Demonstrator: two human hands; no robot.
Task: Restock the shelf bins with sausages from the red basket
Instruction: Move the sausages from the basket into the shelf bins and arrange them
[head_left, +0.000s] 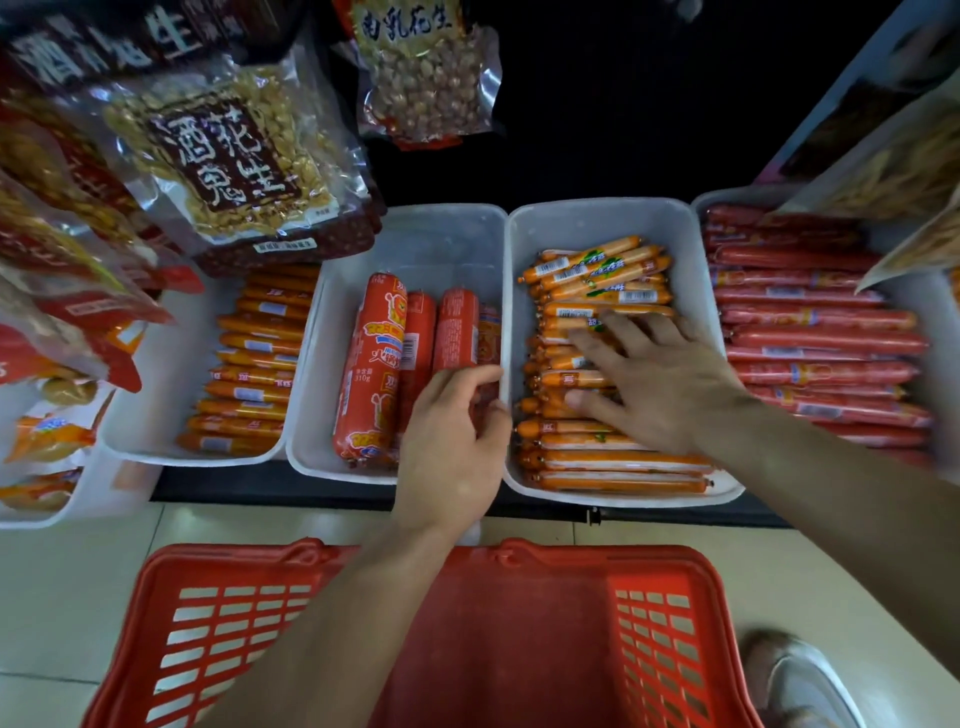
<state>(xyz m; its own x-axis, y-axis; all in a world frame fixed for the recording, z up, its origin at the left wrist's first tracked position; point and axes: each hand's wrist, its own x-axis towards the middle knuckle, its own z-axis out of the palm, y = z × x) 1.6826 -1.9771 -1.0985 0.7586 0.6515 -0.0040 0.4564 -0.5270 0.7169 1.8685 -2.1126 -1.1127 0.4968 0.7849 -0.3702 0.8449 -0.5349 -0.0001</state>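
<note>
Pressing thin sausages (597, 273), right hand (657, 387) lies flat; left hand (451, 441) grips bin rim (504, 291).

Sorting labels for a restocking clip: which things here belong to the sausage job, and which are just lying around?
Part of the job: red basket; white bins; thin orange sausages under the flat right hand; thick red sausages beside the left hand.

Just around: hanging peanut bags; snack packets at far left; shoe on the floor.

floor (78, 597): pale glossy tiles | shelf back (623, 130): dark | peanut bags (234, 156): hanging above
</note>
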